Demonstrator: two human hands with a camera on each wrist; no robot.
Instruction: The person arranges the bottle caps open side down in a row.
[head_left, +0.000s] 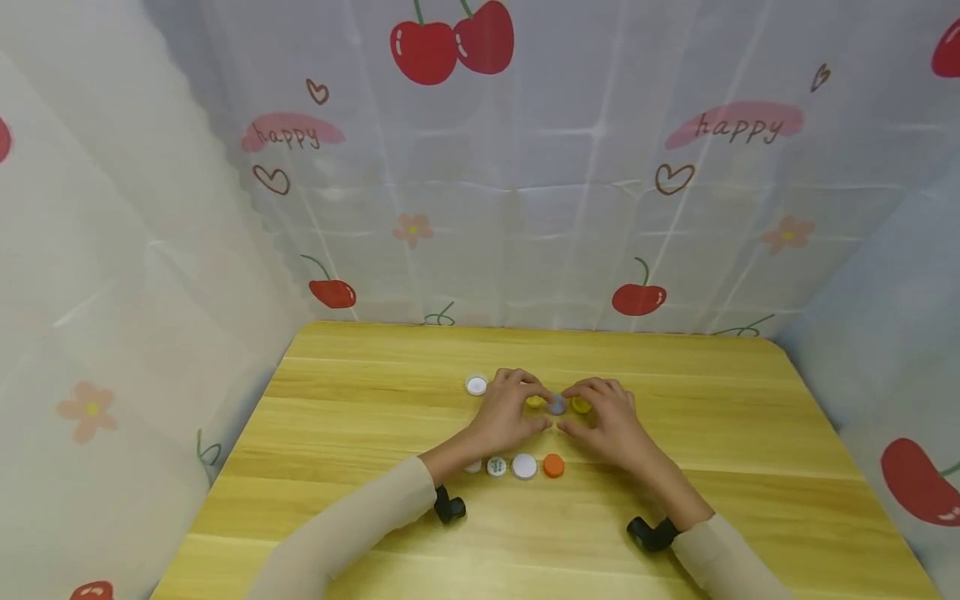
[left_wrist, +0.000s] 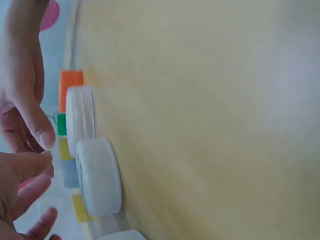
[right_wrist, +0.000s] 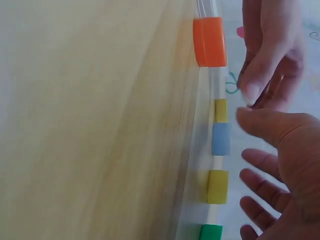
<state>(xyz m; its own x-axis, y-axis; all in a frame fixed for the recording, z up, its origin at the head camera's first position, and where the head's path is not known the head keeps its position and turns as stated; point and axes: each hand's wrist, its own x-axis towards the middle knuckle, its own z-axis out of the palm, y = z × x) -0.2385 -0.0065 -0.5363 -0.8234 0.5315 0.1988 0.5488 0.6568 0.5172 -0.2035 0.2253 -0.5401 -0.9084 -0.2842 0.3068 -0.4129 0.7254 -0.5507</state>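
A blue bottle cap lies between my two hands in the head view, with a yellow cap on its left and another yellow cap on its right. My left hand hovers over the left yellow cap, fingers loosely bent and holding nothing. Facing it, my right hand is held above the right yellow cap, its fingers spread and bare in the right wrist view. Both thumbs come close together just in front of the blue cap. A green cap shows in the wrist views; in the head view it is hidden.
Nearer to me runs a row of caps: an orange cap, a plain white cap, a printed white cap and another white one partly behind my left wrist. A white cap lies left of my left hand. Patterned curtains surround the wooden table.
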